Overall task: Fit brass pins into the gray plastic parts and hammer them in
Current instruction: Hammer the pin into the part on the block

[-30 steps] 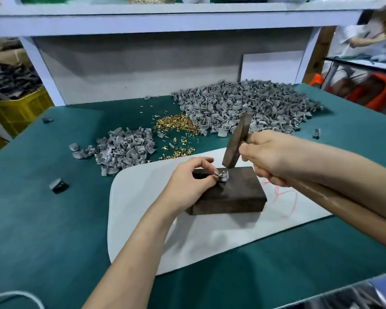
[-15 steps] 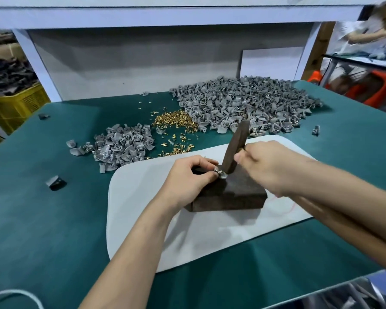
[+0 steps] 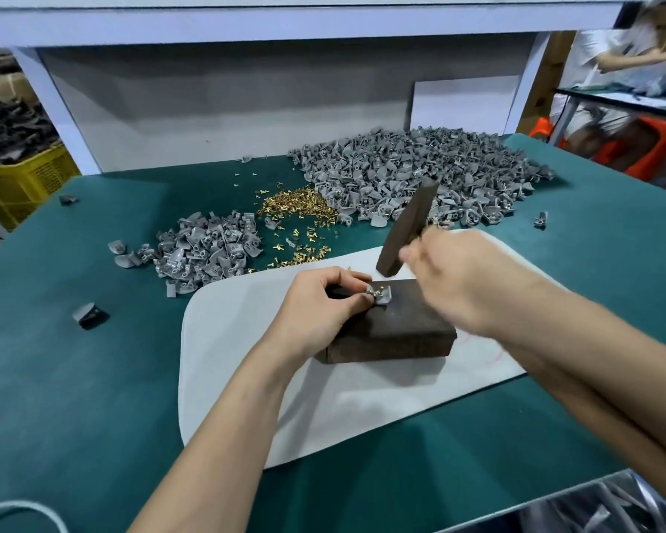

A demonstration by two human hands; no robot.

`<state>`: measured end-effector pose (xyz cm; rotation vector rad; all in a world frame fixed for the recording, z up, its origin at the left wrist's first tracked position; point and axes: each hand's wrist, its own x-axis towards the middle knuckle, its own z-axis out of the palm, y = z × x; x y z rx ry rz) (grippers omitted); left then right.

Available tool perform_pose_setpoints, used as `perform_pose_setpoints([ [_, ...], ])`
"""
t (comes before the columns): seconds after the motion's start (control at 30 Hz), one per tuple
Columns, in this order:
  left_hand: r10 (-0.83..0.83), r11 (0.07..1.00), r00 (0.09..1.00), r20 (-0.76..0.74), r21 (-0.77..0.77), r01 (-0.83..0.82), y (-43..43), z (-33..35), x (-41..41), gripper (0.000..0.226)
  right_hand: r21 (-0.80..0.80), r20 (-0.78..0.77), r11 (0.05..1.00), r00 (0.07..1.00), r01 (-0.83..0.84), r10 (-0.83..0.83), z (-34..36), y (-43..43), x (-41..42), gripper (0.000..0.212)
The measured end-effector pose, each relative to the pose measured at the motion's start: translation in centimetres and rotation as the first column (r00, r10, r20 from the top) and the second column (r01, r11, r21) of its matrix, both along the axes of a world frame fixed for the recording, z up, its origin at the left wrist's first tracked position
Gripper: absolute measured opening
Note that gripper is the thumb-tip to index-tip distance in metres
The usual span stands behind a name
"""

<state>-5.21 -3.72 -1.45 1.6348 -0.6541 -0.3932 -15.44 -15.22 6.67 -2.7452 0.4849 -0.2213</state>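
On top of the dark rectangular block (image 3: 393,332), near its far left edge, sits a small gray plastic part (image 3: 380,298) with a brass pin (image 3: 381,290) showing at its top. The left hand (image 3: 319,302) lies over the block's left end, thumb and fingertips pinched narrowly on the part's left side to steady it. Just right of the part, the right hand (image 3: 462,278) is blurred but wrapped round the lower length of a dark bar-shaped striker (image 3: 406,228). How each finger lies I cannot tell.

The striker's long axis runs steeply up and away from the block, leaning right. Its lower end face points down at the block's top and hangs just above the part without touching it. The part is too small to read its long axis. The pin appears to stand head-up, though that is a judgement.

A good blow would likely bring the end face down square on the pin head, in line with the pin, with short strokes. The left fingertips should stay low on the part's side. A glancing hit could bend the pin or flick the part off the block.

Under the block lies a white rounded mat (image 3: 246,359). Beyond the block are loose brass pins (image 3: 296,201) and a large heap of gray parts (image 3: 419,175).
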Motion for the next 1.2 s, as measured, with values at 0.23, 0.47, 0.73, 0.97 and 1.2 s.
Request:
perform_pose_setpoints([
  [0.23, -0.003, 1.000, 1.000, -0.010, -0.011, 0.003, 0.0, 0.0, 0.0, 0.023, -0.034, -0.039, 0.999, 0.999, 0.016, -0.017, 0.2, 0.8, 0.1, 0.034],
  [0.47, 0.009, 1.000, 1.000, -0.002, -0.008, -0.009, 0.0, 0.0, 0.1, 0.021, 0.006, -0.030, 0.999, 0.999, 0.042, -0.042, 0.8, 1.3, 0.2, 0.036],
  [0.73, 0.012, 1.000, 1.000, -0.018, -0.011, -0.012, 0.0, 0.0, 0.0, 0.020, -0.011, -0.105, 0.998, 0.993, 0.055, -0.056, 1.0, 1.2, 0.1, 0.037],
  [0.97, 0.017, 1.000, 0.999, -0.036, -0.012, -0.018, 0.1, -0.1, -0.1, 0.025, 0.072, -0.142, 0.996, 0.989, 0.062, -0.051, 0.8, 1.2, 0.3, 0.039],
  [1.2, 0.039, 0.999, 0.998, 0.040, 0.027, -0.041, 0.0, 0.1, -0.2, 0.017, 0.060, -0.115, 0.994, 0.989, 0.096, -0.089, 1.0, 1.0, 0.3, 0.041],
])
